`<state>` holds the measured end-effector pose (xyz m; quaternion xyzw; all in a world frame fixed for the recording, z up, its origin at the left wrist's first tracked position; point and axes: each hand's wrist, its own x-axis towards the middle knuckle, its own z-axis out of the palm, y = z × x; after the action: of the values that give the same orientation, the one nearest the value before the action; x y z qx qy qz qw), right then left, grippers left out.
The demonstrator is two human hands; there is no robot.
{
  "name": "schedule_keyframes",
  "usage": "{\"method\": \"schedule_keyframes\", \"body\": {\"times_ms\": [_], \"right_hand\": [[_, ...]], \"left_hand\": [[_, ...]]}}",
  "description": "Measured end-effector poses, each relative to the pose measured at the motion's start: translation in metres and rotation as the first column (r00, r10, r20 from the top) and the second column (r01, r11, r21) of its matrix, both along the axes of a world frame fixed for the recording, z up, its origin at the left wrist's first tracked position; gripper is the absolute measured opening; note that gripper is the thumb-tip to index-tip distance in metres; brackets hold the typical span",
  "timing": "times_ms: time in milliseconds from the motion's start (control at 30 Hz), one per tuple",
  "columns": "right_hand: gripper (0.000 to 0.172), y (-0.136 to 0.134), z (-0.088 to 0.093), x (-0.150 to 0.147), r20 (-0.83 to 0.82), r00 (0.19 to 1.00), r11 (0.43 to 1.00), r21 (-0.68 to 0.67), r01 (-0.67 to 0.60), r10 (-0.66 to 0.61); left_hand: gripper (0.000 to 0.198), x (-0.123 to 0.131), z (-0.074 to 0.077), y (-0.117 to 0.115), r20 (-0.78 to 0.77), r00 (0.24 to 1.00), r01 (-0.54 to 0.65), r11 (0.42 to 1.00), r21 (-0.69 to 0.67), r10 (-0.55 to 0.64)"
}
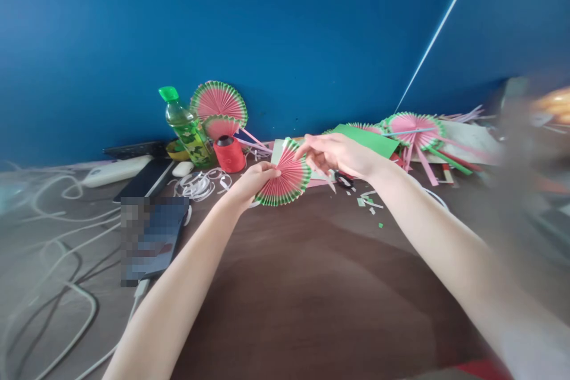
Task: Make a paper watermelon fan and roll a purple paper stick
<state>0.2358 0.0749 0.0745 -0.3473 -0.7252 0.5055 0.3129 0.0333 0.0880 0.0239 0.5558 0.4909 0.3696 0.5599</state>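
Note:
A pleated paper fan (289,175), pink with a green and white edge, is spread above the table. My left hand (258,181) pinches it at its centre, thumb on the front. Close to the fan's upper right edge is my right hand (333,154), its fingers bent and apart. Whether its index fingertip touches the pleats I cannot tell. Below that hand lie black-handled scissors (344,180), partly hidden, and small green and white paper scraps (367,202).
A green-capped bottle (189,130), a red roll (230,154) and a finished round fan (218,104) stand by the blue wall. Phones (155,237) and white cables (84,297) cover the left. More fans (414,130) and a green sheet (367,141) lie at the right.

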Motion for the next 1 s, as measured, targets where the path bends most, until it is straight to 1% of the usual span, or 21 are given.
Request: {"method": "schedule_keyframes", "body": {"times_ms": [67, 133, 200, 267, 300, 400, 500, 567, 633, 700, 800, 900, 1000], "right_hand": [[0.037, 0.001, 0.000, 0.001, -0.067, 0.989, 0.980, -0.142, -0.137, 0.129], [0.026, 0.001, 0.000, 0.000, -0.042, 0.976, 0.953, -0.210, -0.219, 0.215], [0.023, -0.002, 0.000, -0.001, 0.043, 0.959, 0.936, -0.236, -0.261, 0.279], [0.026, -0.004, 0.001, -0.001, 0.158, 0.935, 0.931, -0.241, -0.275, 0.317], [0.028, -0.004, 0.002, -0.001, 0.211, 0.925, 0.935, -0.233, -0.266, 0.316], [0.031, -0.004, 0.002, -0.001, 0.332, 0.913, 0.967, -0.169, -0.191, 0.238], [0.034, -0.004, 0.002, -0.001, 0.444, 0.892, 0.996, -0.055, -0.071, 0.088], [0.039, -0.005, 0.003, -0.001, 0.510, 0.859, 0.999, 0.045, 0.010, -0.032], [0.046, -0.007, 0.004, -0.001, 0.526, 0.839, 0.987, 0.139, 0.075, -0.138], [0.048, -0.008, 0.005, -0.001, 0.483, 0.854, 0.975, 0.186, 0.118, -0.195], [0.045, -0.006, 0.003, -0.002, 0.342, 0.918, 0.976, 0.154, 0.154, -0.198], [0.038, -0.002, -0.003, -0.005, 0.122, 0.979, 0.987, 0.043, 0.158, -0.162], [0.030, 0.002, -0.010, -0.009, -0.093, 0.988, 0.985, -0.132, 0.109, -0.122]], "left_hand": [[0.020, 0.000, 0.000, 0.001, 0.110, 0.994, 0.009, 0.999, -0.037, -0.005], [0.017, 0.001, 0.001, 0.000, 0.179, 0.984, 0.013, 0.999, -0.038, -0.006], [0.015, 0.003, 0.001, -0.001, 0.224, 0.975, 0.012, 0.999, -0.031, -0.005], [0.015, 0.004, 0.001, -0.001, 0.259, 0.966, 0.020, 0.999, -0.029, -0.012], [0.015, 0.004, 0.001, -0.001, 0.273, 0.962, 0.018, 1.000, -0.024, -0.011], [0.014, 0.003, 0.001, 0.000, 0.285, 0.959, 0.003, 1.000, -0.013, 0.001], [0.012, 0.001, 0.002, -0.001, 0.279, 0.960, 0.021, 0.999, -0.029, -0.013], [0.010, 0.001, 0.004, -0.003, 0.272, 0.961, 0.058, 0.997, -0.051, -0.042], [0.013, 0.001, 0.005, -0.004, 0.245, 0.967, 0.092, 0.992, -0.083, -0.069], [0.019, 0.001, 0.005, -0.005, 0.205, 0.974, 0.123, 0.987, -0.105, -0.100], [0.025, 0.002, 0.000, -0.004, 0.178, 0.972, 0.170, 0.982, -0.081, -0.153], [0.028, 0.004, -0.004, -0.005, 0.192, 0.959, 0.222, 0.974, -0.051, -0.208], [0.024, 0.007, -0.002, -0.010, 0.167, 0.937, 0.314, 0.949, -0.024, -0.306]]}}
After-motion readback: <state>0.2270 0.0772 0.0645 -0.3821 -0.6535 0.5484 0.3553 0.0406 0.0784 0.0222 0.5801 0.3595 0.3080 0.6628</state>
